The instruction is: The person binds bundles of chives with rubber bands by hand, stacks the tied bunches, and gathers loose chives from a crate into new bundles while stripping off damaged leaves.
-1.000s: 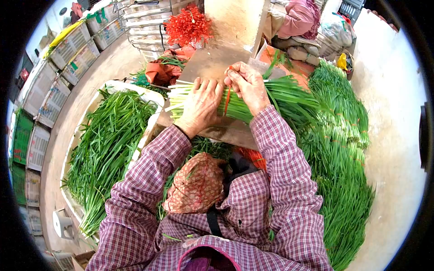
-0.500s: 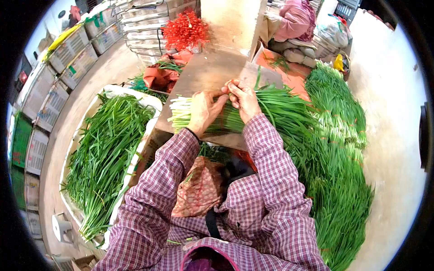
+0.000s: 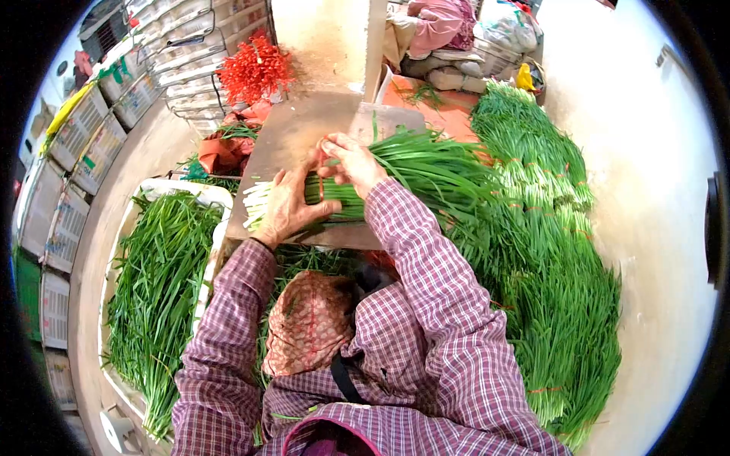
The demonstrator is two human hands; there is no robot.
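Note:
A bunch of Chinese chives (image 3: 426, 163) lies across a brown board, white stem ends to the left and green leaves trailing right. A thin red tie (image 3: 321, 182) runs over its stems. My left hand (image 3: 293, 207) is laid across the stem part, thumb spread away from the fingers and gripping the bunch. My right hand (image 3: 351, 163) is closed above the bunch, thumb and fingers pinching the upper part of the red tie. The far side of the bunch and some left fingertips are hidden.
A white tub (image 3: 220, 199) of loose chives stands to the left. Tied chive bunches (image 3: 563, 304) are piled along the right. Beyond the board (image 3: 285, 125) is a clump of red ties (image 3: 255, 68). Crates (image 3: 68, 220) line the far left; a person in pink (image 3: 441, 26) sits at the back.
The view has shifted right, so the scene sits further left. My hands have moved apart; my left thumb is now spread, and a red tie shows stretched up from the bunch to my right fingers.

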